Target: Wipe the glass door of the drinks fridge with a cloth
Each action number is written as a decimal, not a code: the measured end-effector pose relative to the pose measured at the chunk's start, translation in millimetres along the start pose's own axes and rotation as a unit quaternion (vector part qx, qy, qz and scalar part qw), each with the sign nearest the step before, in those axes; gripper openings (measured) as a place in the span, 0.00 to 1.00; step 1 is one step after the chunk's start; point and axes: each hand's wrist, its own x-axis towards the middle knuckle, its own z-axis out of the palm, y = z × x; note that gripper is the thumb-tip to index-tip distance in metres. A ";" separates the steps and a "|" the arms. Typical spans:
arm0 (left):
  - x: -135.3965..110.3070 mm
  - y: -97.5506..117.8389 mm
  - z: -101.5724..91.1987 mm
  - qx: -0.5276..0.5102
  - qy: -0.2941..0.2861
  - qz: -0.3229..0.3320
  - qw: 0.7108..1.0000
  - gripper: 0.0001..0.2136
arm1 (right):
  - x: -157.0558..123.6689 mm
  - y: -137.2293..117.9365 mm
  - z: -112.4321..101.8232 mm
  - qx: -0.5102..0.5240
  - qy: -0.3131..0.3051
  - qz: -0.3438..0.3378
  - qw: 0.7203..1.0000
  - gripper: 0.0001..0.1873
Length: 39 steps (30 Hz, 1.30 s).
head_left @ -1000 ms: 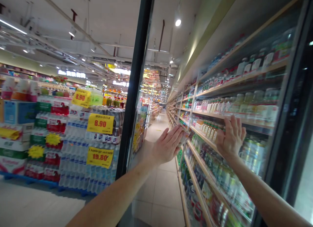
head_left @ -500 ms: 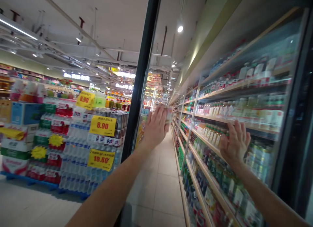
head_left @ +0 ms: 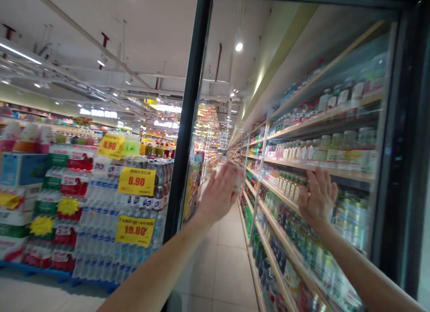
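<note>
My left hand [head_left: 218, 193] lies with its fingers stretched over a pale, crumpled cloth [head_left: 239, 177] at the black-framed glass door [head_left: 231, 101]. The cloth is blurred and mostly covered by the fingers, so its exact kind is unclear. Farther right, my right hand [head_left: 318, 197] is open with its fingers spread and holds nothing. Its palm faces the glass and seems to rest on it. Shelves of bottles [head_left: 339, 146] show through or in the pane behind both hands.
The door's dark left frame [head_left: 188, 110] slants upward beside my left arm. Stacked packs of bottled drinks [head_left: 101, 222] with yellow price signs [head_left: 137, 181] stand on blue pallets to the left. A tiled floor [head_left: 215, 267] runs between the frame and the shelves.
My left hand has moved down and slightly right with the cloth. My right hand stays spread at about the same place on the glass. The view has shifted slightly right.
</note>
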 end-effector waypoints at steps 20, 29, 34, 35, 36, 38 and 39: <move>2.7 -12.0 3.1 -0.005 0.057 -0.115 0.992 0.26 | -1.4 0.5 2.7 -0.002 0.012 -0.012 1.000 0.27; 34.8 -9.8 4.0 0.006 0.044 -0.120 0.992 0.25 | -2.8 3.5 6.1 -0.013 0.024 -0.019 0.999 0.27; 54.5 10.7 9.0 -0.022 0.016 0.087 0.996 0.24 | -3.0 4.0 6.6 -0.006 0.021 -0.023 0.999 0.27; 58.2 11.0 8.8 -0.029 0.007 0.120 0.992 0.24 | -3.0 3.8 6.5 -0.005 0.025 -0.027 0.999 0.27; 62.6 8.1 8.4 -0.033 0.003 0.107 0.994 0.24 | -2.9 3.7 6.4 -0.005 0.026 -0.031 0.999 0.27; 71.7 -3.4 8.0 -0.030 0.009 -0.021 0.999 0.25 | -2.7 3.5 6.3 -0.004 0.027 -0.034 0.999 0.27; 75.0 -8.7 8.4 -0.026 0.017 -0.093 0.995 0.25 | -2.6 3.4 6.2 -0.004 0.028 -0.035 0.999 0.27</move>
